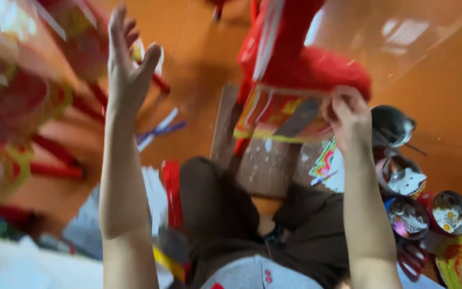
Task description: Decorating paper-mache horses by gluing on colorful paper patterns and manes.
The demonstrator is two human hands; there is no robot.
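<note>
The right hand (348, 115) pinches the lower edge of a red paper-covered figure (295, 59), fingers closed on its coloured printed panel (274, 115) at the right of the scene. The figure hangs tilted above a paste-spattered board (266, 166) lying on the orange floor (204, 59), far of the person's dark-trousered knees (220, 214). The left hand (126, 64) is raised at the left, fingers spread and empty, touching nothing; blurred red and yellow frames (12, 101) lie beyond it. Small round tins (407, 217) of paper scraps and a steel bowl (391, 126) stand just right of the board. Judged risk: held by one edge alone, the figure could tear at the panel or swing down onto the tins, since the left hand gives no support.
</note>
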